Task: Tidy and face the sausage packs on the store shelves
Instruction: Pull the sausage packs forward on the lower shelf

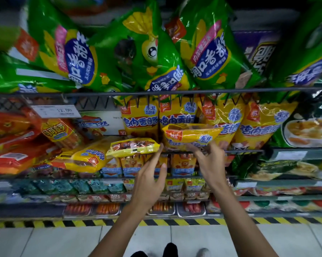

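Observation:
Yellow sausage packs (258, 125) stand upright in a row on the middle shelf. My right hand (210, 162) grips one yellow pack (191, 135) from below, holding it tilted flat in front of that row. My left hand (151, 179) has straight fingers whose tips touch the right end of another yellow pack (134, 147), which lies flat. A further yellow pack (82, 158) lies slanted to its left. Both hands are under the packs at the shelf's front rail.
Green corn-sausage bags (152, 52) hang over the wire rail (156, 92) of the shelf above. Red packs (17, 145) fill the left; a price tag (56, 111) hangs there. Lower shelves hold small packs and trays (108, 208). A yellow-black strip (45, 223) edges the tiled floor.

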Motion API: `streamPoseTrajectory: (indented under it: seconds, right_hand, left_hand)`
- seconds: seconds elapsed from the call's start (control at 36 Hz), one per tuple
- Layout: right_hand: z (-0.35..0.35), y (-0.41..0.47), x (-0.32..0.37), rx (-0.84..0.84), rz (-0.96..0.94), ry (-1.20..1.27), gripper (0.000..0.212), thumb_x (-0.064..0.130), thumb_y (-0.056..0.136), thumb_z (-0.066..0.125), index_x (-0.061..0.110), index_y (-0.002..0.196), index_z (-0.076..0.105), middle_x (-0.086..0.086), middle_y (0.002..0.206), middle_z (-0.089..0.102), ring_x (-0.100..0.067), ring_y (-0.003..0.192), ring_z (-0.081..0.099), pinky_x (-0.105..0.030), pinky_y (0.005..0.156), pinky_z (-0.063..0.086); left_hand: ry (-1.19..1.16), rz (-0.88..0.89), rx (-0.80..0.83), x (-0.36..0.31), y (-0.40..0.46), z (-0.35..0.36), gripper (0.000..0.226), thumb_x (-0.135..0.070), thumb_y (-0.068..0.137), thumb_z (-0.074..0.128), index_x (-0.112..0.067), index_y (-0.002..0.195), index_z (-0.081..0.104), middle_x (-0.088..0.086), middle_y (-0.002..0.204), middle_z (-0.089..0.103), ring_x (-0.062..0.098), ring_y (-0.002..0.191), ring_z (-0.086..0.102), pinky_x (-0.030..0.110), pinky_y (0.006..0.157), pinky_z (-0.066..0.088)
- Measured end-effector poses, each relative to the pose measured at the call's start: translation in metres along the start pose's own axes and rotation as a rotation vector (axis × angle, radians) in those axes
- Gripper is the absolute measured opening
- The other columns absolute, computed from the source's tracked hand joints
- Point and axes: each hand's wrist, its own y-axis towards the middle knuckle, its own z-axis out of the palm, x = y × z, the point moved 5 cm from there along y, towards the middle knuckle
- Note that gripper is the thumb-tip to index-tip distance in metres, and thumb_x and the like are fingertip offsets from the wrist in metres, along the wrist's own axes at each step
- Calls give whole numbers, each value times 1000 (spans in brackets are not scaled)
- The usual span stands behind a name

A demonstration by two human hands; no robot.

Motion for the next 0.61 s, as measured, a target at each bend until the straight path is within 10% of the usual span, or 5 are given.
streamPoseTrajectory:
  seconds: [0.11,0.31,0.44,0.53,0.61]
  right_hand:
    - [-11,-5,4,-36,-8,143,54,4,85,79,28,66,35,15,59,35,12,59,53,-2,63,37]
    - [-66,17,26,-78,-45,161,48,48,80,69,21,65,33,0,58,34,-3,55,34,-11,60,33]
    - [-80,11,17,6,-62,191,38,41,88,68,32,66,39,10,61,30,-5,58,29,-16,60,32]
    - [-70,9,16,53,-43,235,47,48,86,70,11,68,46,2,63,34,-14,60,35,-30,62,35]
    - [-58,10,25,49,-92,255,44,28,89,75,40,67,38,21,60,43,4,57,40,-9,62,37]
  left_hand:
    - [-21,-29,-23,-2,2,-1,56,-35,108,49,-47,159,31,-28,123,61,-5,58,53,8,57,37]
    - [-123,-5,-100,-11,6,-8,52,-63,103,45,-44,152,48,-43,124,61,40,73,61,57,73,58]
    - [-217,-14,-54,-11,10,-1,55,-73,95,52,-50,145,53,-36,145,52,-8,136,49,29,113,45]
    - [-275,-5,41,-14,14,4,59,-73,91,60,-56,147,47,-32,150,50,-5,141,45,30,113,42]
    - [-288,-30,47,-18,23,11,66,-74,86,68,-62,146,43,-33,148,51,-4,140,47,36,112,44]
